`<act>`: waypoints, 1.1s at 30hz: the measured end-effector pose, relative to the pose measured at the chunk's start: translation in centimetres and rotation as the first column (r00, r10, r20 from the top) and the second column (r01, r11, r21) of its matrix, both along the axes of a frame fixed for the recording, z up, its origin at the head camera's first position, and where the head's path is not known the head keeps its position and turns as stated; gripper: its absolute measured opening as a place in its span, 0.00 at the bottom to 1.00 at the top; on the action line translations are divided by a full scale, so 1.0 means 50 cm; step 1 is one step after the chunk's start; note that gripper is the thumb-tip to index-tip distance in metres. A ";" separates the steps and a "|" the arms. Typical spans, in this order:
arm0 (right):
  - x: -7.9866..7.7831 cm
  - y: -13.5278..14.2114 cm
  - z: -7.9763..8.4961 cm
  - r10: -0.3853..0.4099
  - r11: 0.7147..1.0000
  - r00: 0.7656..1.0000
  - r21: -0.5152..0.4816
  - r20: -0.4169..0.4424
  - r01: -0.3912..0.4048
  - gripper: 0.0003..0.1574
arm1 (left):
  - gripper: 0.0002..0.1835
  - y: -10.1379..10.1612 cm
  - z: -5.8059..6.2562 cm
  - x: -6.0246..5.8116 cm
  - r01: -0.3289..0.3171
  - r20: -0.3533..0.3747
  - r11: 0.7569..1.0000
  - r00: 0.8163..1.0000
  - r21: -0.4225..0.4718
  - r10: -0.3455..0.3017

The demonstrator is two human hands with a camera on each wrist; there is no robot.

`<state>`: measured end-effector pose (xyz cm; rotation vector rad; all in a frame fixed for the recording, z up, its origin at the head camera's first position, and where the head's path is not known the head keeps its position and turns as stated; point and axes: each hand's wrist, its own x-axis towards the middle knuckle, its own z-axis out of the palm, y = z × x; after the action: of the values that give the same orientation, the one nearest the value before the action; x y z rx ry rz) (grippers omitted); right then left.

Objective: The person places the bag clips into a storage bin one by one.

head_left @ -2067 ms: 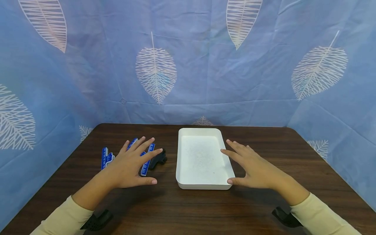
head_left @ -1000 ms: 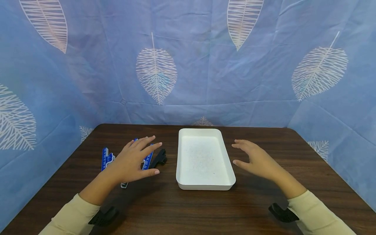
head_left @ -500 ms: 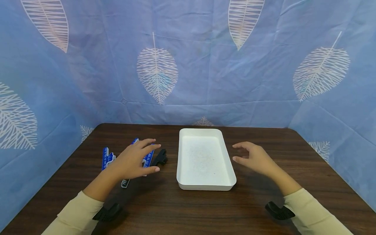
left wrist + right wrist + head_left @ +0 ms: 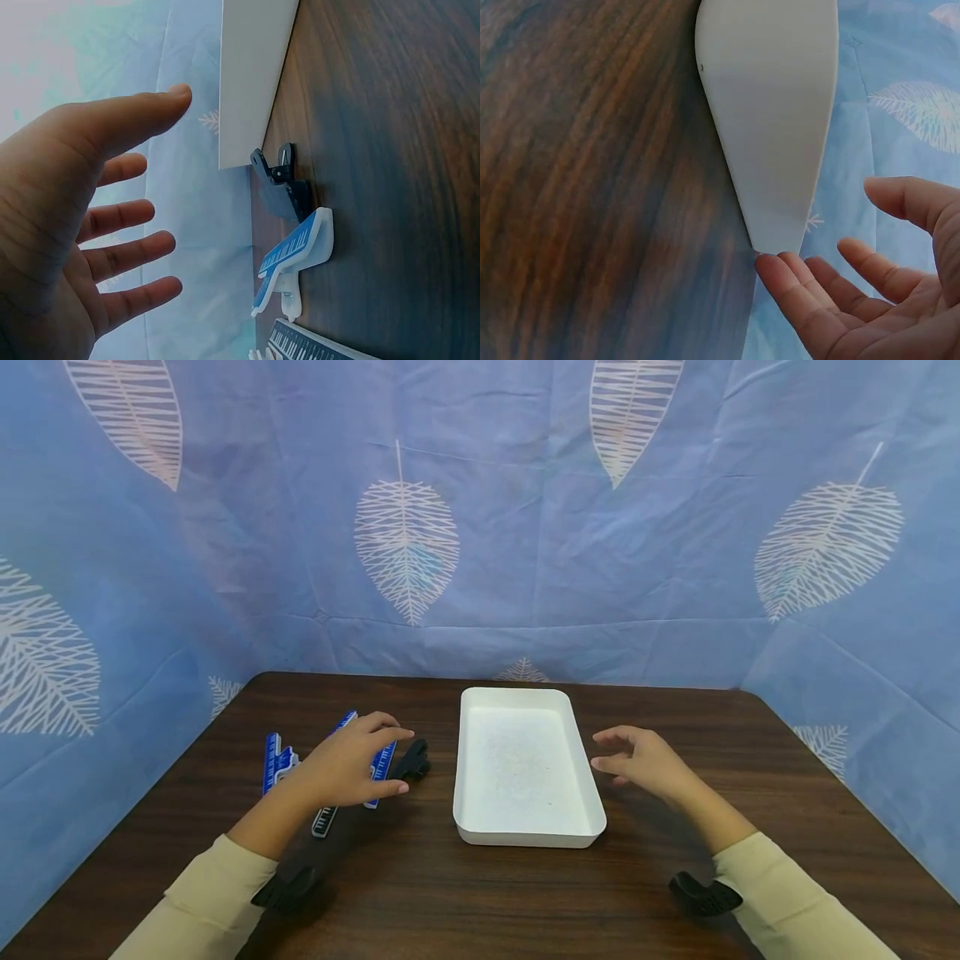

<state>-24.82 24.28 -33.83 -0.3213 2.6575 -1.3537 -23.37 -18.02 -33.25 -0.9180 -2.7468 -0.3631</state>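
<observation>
My left hand (image 4: 352, 766) hovers over a group of clips on the table, thumb and fingers spread apart with nothing between them. Under and around it lie a blue clip with a keyboard-like pattern (image 4: 382, 764), a black clip (image 4: 412, 762), a black-and-white patterned clip (image 4: 324, 822) and another blue clip (image 4: 272, 764) farther left. The hand covers part of the group. In the left wrist view the black clip (image 4: 283, 184) and the blue clip (image 4: 296, 251) stand apart from the fingers. My right hand (image 4: 645, 764), loosely bent and holding nothing, is just right of the white tray (image 4: 528, 768).
The tray sits mid-table on the dark wood table (image 4: 510, 902), its long side wall (image 4: 772, 112) filling the middle of the right wrist view. Behind the table hangs a blue cloth (image 4: 487, 552) with white leaf prints. Black wrist mounts hang below both sleeves.
The right hand has drawn back from over the tray's right edge to beside it, and its fingers have bent more. The left hand's fingers have drawn closer together above the clips.
</observation>
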 end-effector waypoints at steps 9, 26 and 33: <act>-0.021 -0.003 -0.010 0.003 0.993 0.993 -0.120 0.114 0.011 0.38 | 0.35 0.007 -0.011 -0.016 0.004 0.054 1.000 0.999 0.005 -0.004; -0.052 -0.004 -0.022 0.119 0.951 0.954 -0.308 0.273 -0.031 0.45 | 0.32 0.040 -0.009 -0.053 -0.038 0.216 0.997 0.975 -0.063 0.051; -0.063 0.006 -0.033 0.159 0.931 0.940 -0.364 0.303 -0.040 0.48 | 0.33 0.051 -0.016 -0.075 -0.078 0.265 0.990 0.958 -0.115 0.106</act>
<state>-27.96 24.60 -35.47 -0.2403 2.0971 -1.6831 -27.12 -15.45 -34.07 -0.8129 -3.0719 -0.3565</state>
